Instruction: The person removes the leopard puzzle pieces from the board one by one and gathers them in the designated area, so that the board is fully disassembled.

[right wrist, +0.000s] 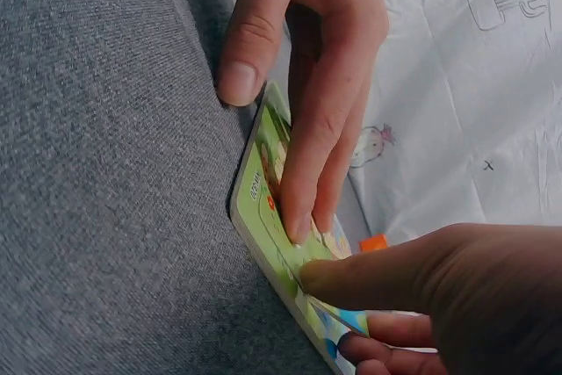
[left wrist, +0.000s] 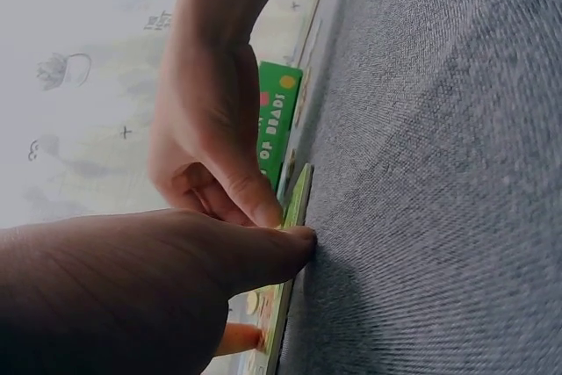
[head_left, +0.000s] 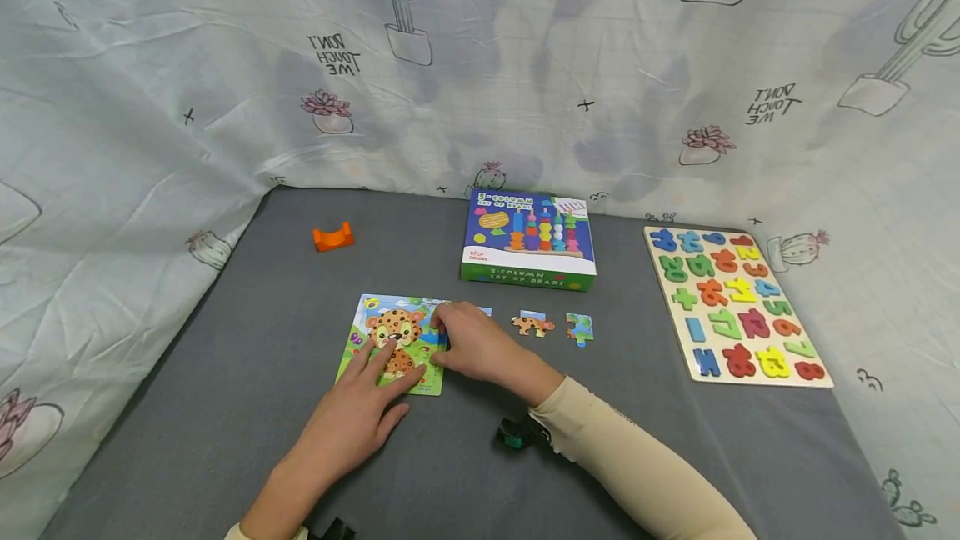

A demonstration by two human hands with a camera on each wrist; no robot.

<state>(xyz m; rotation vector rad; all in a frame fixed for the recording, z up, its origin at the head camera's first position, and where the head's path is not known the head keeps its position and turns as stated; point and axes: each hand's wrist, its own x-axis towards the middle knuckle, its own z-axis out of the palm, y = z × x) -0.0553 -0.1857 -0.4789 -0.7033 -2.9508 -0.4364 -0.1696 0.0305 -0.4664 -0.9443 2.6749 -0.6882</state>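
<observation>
A jigsaw board [head_left: 433, 386] with a spotted cartoon leopard on a green and blue scene lies flat on the grey cloth. My left hand [head_left: 358, 413] rests its spread fingertips on the leopard picture. At the board's right edge, my right hand [head_left: 480, 344] pinches a green and blue puzzle piece [right wrist: 355, 316] between thumb and bent fingers, close over the board. Most of that piece is hidden by the fingers. Two loose puzzle pieces lie right of this hand, one with brown spots [head_left: 532, 323] and one green and blue [head_left: 580, 328]. Another piece [head_left: 486, 311] shows partly behind the right hand.
A boxed bead set [head_left: 528, 240] stands behind the loose pieces. To the right lies a wooden board with coloured numbers and symbols [head_left: 738, 307]. An orange curved block [head_left: 333, 237] sits at the back left. Printed white cloth [head_left: 480, 90] hangs behind the table.
</observation>
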